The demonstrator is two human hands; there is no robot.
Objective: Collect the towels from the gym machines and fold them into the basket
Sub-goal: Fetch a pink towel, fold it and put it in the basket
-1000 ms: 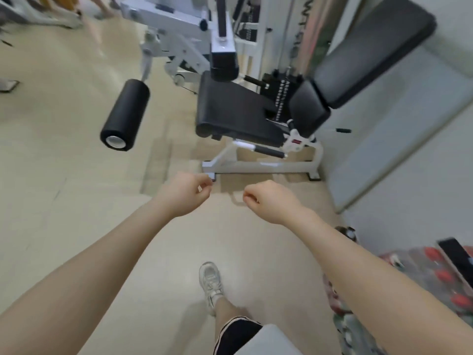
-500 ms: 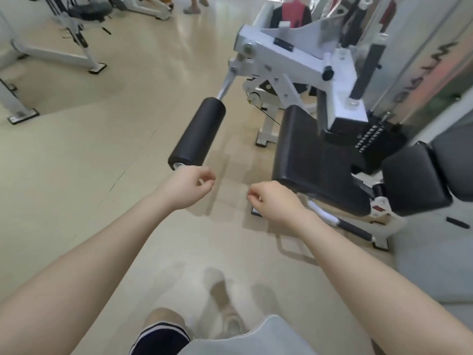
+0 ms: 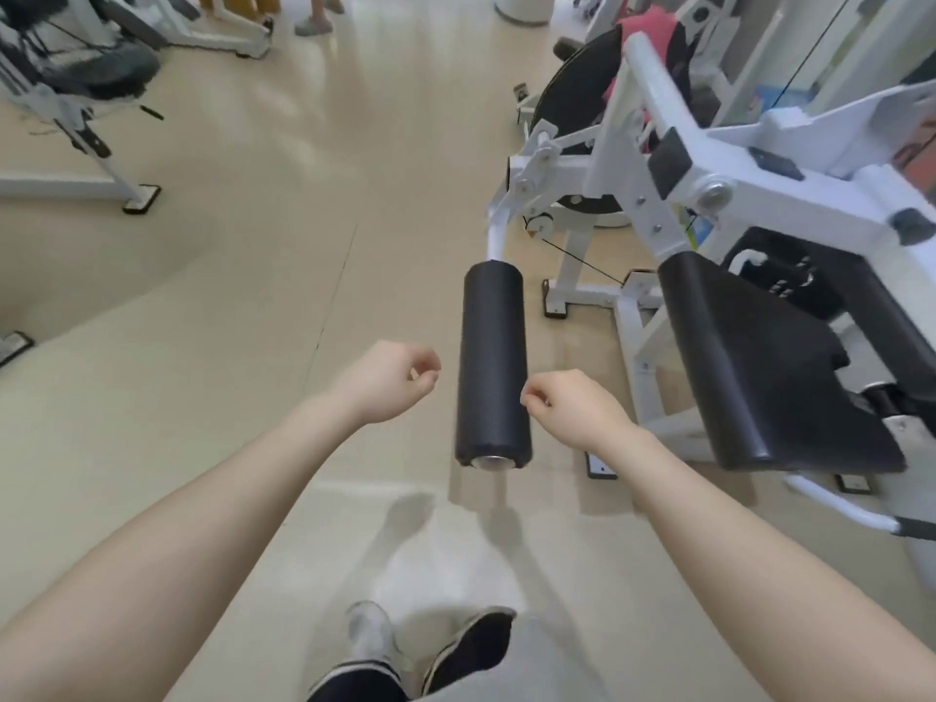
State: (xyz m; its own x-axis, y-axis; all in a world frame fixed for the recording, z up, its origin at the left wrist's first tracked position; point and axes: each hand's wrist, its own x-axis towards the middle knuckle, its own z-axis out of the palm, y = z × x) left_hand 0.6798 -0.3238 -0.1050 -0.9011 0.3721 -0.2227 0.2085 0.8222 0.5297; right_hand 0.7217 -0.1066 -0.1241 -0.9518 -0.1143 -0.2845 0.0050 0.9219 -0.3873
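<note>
While both fists curl empty, pink towel (image 3: 646,30) lies far beyond right hand (image 3: 572,412).

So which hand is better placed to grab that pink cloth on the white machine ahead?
Probably the right hand: the pink cloth hangs ahead on the right, on its side. The left hand would cross over. Both hold nothing.

Beige glossy floor (image 3: 243,306) under you. White machine frame (image 3: 577,276) stands on it at your right, black foot pads (image 3: 554,309) flat on floor. Another white machine's foot (image 3: 142,197) rests far left. Your shoe (image 3: 367,633) planted at bottom centre.
</note>
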